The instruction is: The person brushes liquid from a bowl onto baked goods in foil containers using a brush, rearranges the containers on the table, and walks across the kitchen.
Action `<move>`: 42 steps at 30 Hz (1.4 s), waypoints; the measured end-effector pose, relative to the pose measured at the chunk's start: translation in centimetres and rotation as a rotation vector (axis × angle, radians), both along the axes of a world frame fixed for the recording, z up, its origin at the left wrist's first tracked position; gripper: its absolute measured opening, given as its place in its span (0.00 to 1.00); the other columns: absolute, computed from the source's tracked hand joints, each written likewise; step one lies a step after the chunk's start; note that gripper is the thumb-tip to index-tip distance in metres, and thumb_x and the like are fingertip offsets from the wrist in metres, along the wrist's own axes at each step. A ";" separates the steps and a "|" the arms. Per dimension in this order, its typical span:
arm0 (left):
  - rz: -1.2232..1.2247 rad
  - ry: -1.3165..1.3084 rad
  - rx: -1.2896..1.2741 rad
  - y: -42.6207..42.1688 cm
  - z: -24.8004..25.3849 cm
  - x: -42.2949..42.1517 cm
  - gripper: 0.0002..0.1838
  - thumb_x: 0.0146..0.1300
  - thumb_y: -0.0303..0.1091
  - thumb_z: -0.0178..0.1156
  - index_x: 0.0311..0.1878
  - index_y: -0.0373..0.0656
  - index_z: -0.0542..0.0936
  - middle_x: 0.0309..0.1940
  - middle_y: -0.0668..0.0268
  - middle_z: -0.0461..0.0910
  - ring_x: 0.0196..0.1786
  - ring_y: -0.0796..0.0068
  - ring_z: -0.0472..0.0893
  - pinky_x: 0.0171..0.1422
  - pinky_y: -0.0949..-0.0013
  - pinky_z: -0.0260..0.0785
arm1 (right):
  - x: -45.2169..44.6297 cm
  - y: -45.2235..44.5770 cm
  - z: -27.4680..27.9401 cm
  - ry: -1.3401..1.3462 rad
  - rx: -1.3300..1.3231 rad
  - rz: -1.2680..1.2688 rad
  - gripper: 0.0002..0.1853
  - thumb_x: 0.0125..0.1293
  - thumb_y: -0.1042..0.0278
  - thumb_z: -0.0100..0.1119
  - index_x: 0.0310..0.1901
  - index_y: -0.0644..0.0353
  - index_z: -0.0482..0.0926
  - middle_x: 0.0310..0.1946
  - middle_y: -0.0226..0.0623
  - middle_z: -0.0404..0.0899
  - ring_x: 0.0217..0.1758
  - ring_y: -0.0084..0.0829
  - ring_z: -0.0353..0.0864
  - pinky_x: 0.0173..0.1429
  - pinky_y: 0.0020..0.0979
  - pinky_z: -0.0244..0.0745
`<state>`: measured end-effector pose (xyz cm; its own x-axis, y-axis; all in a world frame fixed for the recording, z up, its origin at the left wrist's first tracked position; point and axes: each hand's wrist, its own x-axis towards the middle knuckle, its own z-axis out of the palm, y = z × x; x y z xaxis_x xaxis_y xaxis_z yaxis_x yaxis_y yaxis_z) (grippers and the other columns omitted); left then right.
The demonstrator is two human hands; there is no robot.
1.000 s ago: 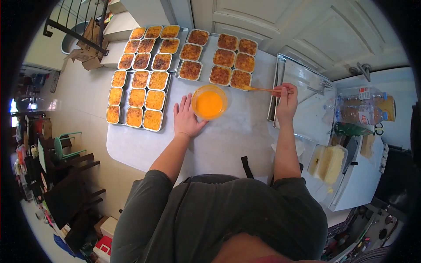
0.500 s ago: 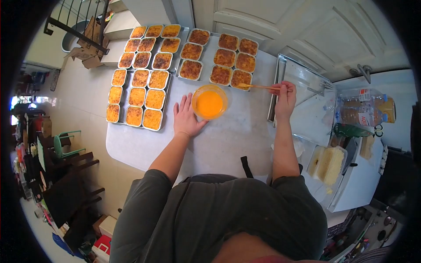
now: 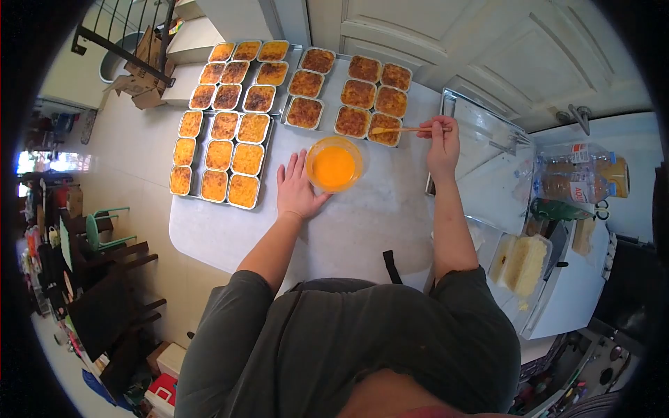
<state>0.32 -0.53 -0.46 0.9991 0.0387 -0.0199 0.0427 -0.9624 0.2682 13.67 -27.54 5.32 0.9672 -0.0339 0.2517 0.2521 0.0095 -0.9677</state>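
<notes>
The right hand (image 3: 442,141) pinches a wooden-handled brush (image 3: 411,129), its yellow tip at the browned foil-cupped cake (image 3: 387,137) nearest the person in the rightmost column, though whether it touches the top is hard to tell; the left hand (image 3: 300,191) lies flat, fingers slightly spread, on the white table (image 3: 369,223), just beside the bowl (image 3: 359,167) of orange liquid (image 3: 333,168)

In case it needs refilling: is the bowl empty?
Not empty: the bowl holds orange liquid, seen through its open top. How full, I cannot tell.
</notes>
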 end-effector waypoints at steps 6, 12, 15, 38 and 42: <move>0.008 -0.012 -0.016 -0.1 0.0 0.0 0.47 0.47 0.61 0.62 0.68 0.47 0.61 0.72 0.61 0.55 0.74 0.61 0.52 0.75 0.49 0.40 | 1.1 -0.3 -0.4 0.008 0.078 -0.018 0.08 0.73 0.70 0.42 0.45 0.65 0.66 0.35 0.41 0.77 0.33 0.27 0.78 0.42 0.27 0.77; 0.002 -0.028 -0.012 0.1 -0.3 0.0 0.48 0.46 0.61 0.62 0.68 0.47 0.61 0.72 0.61 0.55 0.74 0.61 0.53 0.75 0.49 0.40 | 1.1 0.2 -0.9 -0.048 0.021 -0.097 0.07 0.73 0.70 0.42 0.45 0.66 0.66 0.35 0.41 0.77 0.33 0.28 0.79 0.42 0.27 0.77; 0.002 -0.026 -0.003 0.0 -0.4 0.0 0.48 0.46 0.61 0.63 0.69 0.47 0.61 0.72 0.61 0.55 0.74 0.61 0.52 0.75 0.49 0.40 | 1.0 0.3 -1.2 -0.053 0.032 -0.099 0.08 0.73 0.70 0.42 0.45 0.66 0.66 0.35 0.41 0.77 0.33 0.28 0.80 0.41 0.27 0.77; 0.012 -0.015 0.013 -0.1 -0.4 0.1 0.48 0.47 0.63 0.61 0.70 0.50 0.59 0.72 0.62 0.55 0.75 0.63 0.51 0.74 0.49 0.40 | -2.8 0.0 -0.2 -0.234 -0.366 -0.226 0.06 0.68 0.72 0.53 0.38 0.67 0.73 0.31 0.40 0.79 0.32 0.26 0.82 0.36 0.24 0.75; 0.011 -0.006 0.029 -0.2 -0.5 0.0 0.48 0.48 0.63 0.60 0.70 0.50 0.59 0.72 0.62 0.55 0.75 0.62 0.51 0.74 0.49 0.40 | -4.0 0.3 0.2 -0.334 -0.354 -0.260 0.04 0.66 0.74 0.55 0.37 0.66 0.74 0.29 0.39 0.78 0.31 0.28 0.82 0.35 0.24 0.74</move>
<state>0.35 -0.77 -0.98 0.9987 0.0503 -0.0124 0.0518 -0.9694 0.2401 9.71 -27.25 5.54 0.8036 -0.1184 0.5833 0.4969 -0.4059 -0.7670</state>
